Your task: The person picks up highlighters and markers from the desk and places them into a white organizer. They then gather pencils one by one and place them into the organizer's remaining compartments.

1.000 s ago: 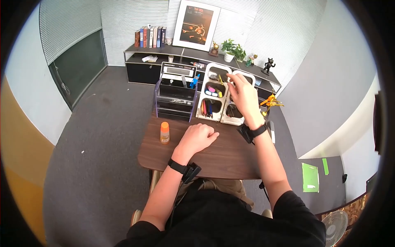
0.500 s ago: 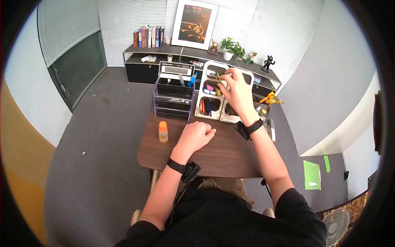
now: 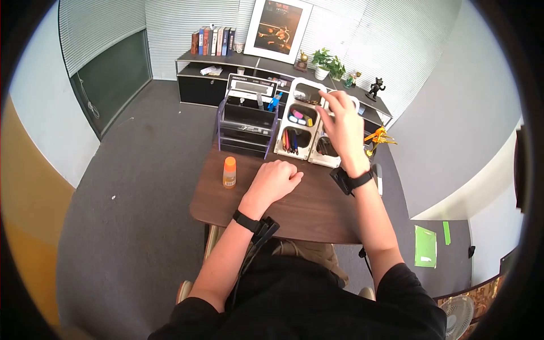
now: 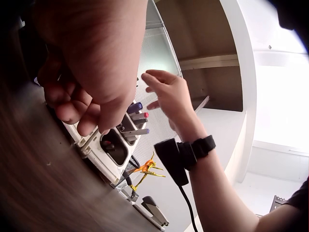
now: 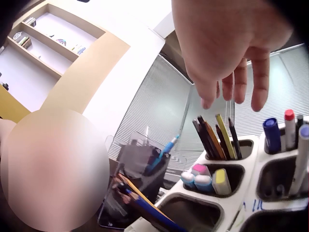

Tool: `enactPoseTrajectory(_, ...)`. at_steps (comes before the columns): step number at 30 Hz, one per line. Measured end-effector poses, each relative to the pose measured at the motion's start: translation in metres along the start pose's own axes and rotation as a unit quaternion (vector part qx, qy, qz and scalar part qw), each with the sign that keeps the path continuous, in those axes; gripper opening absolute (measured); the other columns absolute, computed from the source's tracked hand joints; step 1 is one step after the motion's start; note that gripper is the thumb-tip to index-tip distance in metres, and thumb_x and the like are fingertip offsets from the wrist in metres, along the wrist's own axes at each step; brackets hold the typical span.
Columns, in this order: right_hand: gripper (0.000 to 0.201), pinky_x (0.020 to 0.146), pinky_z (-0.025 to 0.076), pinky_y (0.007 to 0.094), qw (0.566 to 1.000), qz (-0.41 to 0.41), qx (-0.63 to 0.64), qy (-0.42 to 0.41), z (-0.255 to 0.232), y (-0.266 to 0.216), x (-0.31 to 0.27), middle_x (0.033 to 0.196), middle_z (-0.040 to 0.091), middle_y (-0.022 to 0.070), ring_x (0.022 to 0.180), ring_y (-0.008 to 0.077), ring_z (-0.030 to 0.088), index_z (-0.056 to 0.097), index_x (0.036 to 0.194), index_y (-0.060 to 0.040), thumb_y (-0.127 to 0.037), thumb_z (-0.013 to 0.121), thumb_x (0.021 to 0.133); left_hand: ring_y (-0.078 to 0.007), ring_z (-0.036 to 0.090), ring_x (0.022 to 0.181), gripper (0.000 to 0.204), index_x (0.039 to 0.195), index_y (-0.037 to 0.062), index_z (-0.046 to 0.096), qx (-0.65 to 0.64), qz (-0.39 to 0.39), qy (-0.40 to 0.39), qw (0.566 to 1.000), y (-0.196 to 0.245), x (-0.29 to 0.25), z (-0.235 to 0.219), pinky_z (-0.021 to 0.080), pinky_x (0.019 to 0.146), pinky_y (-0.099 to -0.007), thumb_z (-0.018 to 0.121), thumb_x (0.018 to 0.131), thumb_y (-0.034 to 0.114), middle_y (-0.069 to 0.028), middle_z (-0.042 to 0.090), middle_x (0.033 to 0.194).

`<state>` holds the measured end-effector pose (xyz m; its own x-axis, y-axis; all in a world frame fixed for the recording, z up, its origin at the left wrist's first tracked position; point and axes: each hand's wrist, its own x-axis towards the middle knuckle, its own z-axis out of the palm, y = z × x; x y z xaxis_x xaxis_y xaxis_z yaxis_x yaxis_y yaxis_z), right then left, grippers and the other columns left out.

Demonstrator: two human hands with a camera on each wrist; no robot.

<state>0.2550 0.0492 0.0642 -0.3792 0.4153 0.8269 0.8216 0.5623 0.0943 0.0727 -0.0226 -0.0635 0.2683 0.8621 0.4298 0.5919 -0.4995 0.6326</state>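
My right hand is raised over the white desk organizer, fingers loosely bent and apart. Nothing shows between its fingers in the right wrist view. Just below the fingertips, several pencils, one of them yellow, stand in the far compartment. Pink, blue-and-white and yellow erasers lie in the middle compartment, and coloured pencils stand in the near one. My left hand rests on the wooden table, fingers loosely curled and holding nothing. An orange-capped bottle stands to its left.
Behind the left hand is a clear-and-black desk rack with blue pens. Capped markers stand in the organizer's right-hand row. Beyond the right arm are a golden figurine and a stapler.
The right hand first reached left to the yellow pencil in the far compartment, then drew back a little to the right with fingers apart. The left hand stayed on the table.
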Motion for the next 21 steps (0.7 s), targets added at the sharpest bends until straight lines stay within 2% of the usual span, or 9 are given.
enactPoseTrajectory(3, 0.022, 0.073, 0.060, 0.0415, 0.999, 0.013, 0.039, 0.001, -0.038, -0.029, -0.003, 0.112, 0.071, 0.0078, 0.093, 0.0285, 0.073, 0.076, 0.118, -0.0086, -0.017, 0.079, 0.098, -0.0436, 0.070, 0.071, 0.038, 0.073, -0.0009, 0.070, -0.008, 0.024, 0.052, 0.998, -0.004, -0.001, 0.003, 0.055, 0.067, -0.0528, 0.076, 0.098, 0.028, -0.0218, 0.069, 0.071)
enactPoseTrajectory(6, 0.009, 0.072, 0.060, 0.0448, 0.971, 0.000, 0.175, -0.160, -0.092, -0.078, -0.023, 0.090, 0.068, 0.0128, 0.082, 0.0355, 0.072, 0.071, 0.101, -0.0061, -0.007, 0.073, 0.093, -0.0440, 0.070, 0.074, 0.038, 0.072, -0.0003, 0.070, 0.001, 0.021, 0.054, 0.998, -0.008, 0.002, 0.008, 0.054, 0.068, -0.0536, 0.076, 0.097, 0.028, -0.0224, 0.068, 0.073)
enactPoseTrajectory(9, 0.012, 0.068, 0.059, 0.0423, 0.853, -0.134, 0.272, -0.424, -0.136, -0.120, -0.060, 0.092, 0.067, 0.0087, 0.086, 0.0299, 0.071, 0.072, 0.101, -0.0075, -0.010, 0.073, 0.090, -0.0425, 0.066, 0.069, 0.041, 0.070, 0.0001, 0.064, -0.014, -0.005, 0.033, 0.999, -0.003, 0.002, 0.003, 0.052, 0.067, -0.0517, 0.074, 0.098, 0.028, -0.0202, 0.065, 0.068)
enactPoseTrajectory(11, 0.018, 0.066, 0.060, 0.0414, 0.779, -0.202, 0.324, -0.497, -0.133, -0.142, -0.097, 0.097, 0.065, 0.0074, 0.088, 0.0276, 0.071, 0.069, 0.109, -0.0061, -0.014, 0.073, 0.093, -0.0419, 0.067, 0.068, 0.042, 0.070, -0.0001, 0.064, -0.014, -0.008, 0.027, 1.000, -0.002, 0.002, 0.001, 0.052, 0.067, -0.0513, 0.074, 0.099, 0.028, -0.0195, 0.065, 0.067)
enactPoseTrajectory(12, 0.012, 0.069, 0.061, 0.0425, 0.752, -0.211, 0.323, -0.534, -0.130, -0.153, -0.111, 0.096, 0.063, 0.0101, 0.092, 0.0300, 0.071, 0.063, 0.098, -0.0016, -0.012, 0.068, 0.095, -0.0419, 0.067, 0.068, 0.042, 0.070, -0.0001, 0.064, -0.014, -0.009, 0.028, 0.999, -0.003, 0.001, 0.002, 0.052, 0.067, -0.0513, 0.074, 0.099, 0.028, -0.0195, 0.065, 0.067)
enactPoseTrajectory(13, 0.015, 0.071, 0.062, 0.0410, 0.735, -0.215, 0.325, -0.556, -0.122, -0.159, -0.127, 0.098, 0.065, 0.0114, 0.096, 0.0296, 0.072, 0.067, 0.105, 0.0000, -0.009, 0.068, 0.094, -0.0417, 0.067, 0.068, 0.042, 0.070, -0.0001, 0.064, -0.012, -0.011, 0.027, 1.000, -0.003, 0.001, 0.003, 0.053, 0.067, -0.0509, 0.074, 0.099, 0.027, -0.0194, 0.065, 0.067)
enactPoseTrajectory(16, 0.024, 0.074, 0.063, 0.0398, 0.759, -0.205, 0.313, -0.532, -0.093, -0.176, -0.167, 0.104, 0.068, 0.0126, 0.100, 0.0296, 0.073, 0.070, 0.116, 0.0017, -0.006, 0.068, 0.092, -0.0414, 0.067, 0.068, 0.041, 0.070, 0.0000, 0.065, -0.008, -0.014, 0.019, 1.000, -0.001, 0.003, 0.001, 0.054, 0.068, -0.0502, 0.075, 0.100, 0.027, -0.0193, 0.065, 0.067)
enactPoseTrajectory(18, 0.032, 0.078, 0.064, 0.0396, 0.810, -0.212, 0.295, -0.460, -0.069, -0.183, -0.191, 0.109, 0.070, 0.0134, 0.103, 0.0304, 0.074, 0.071, 0.122, 0.0018, -0.004, 0.069, 0.091, -0.0413, 0.067, 0.068, 0.041, 0.070, 0.0001, 0.065, -0.007, -0.019, 0.013, 1.000, 0.000, 0.003, 0.001, 0.054, 0.068, -0.0499, 0.075, 0.100, 0.027, -0.0193, 0.065, 0.067)
enactPoseTrajectory(21, 0.028, 0.079, 0.064, 0.0397, 0.791, -0.230, 0.335, -0.458, -0.043, -0.188, -0.210, 0.111, 0.071, 0.0129, 0.103, 0.0295, 0.074, 0.072, 0.118, 0.0002, -0.005, 0.069, 0.090, -0.0415, 0.067, 0.068, 0.041, 0.070, 0.0000, 0.065, -0.009, -0.011, 0.020, 1.000, -0.002, 0.003, 0.002, 0.054, 0.068, -0.0501, 0.075, 0.100, 0.027, -0.0194, 0.065, 0.067)
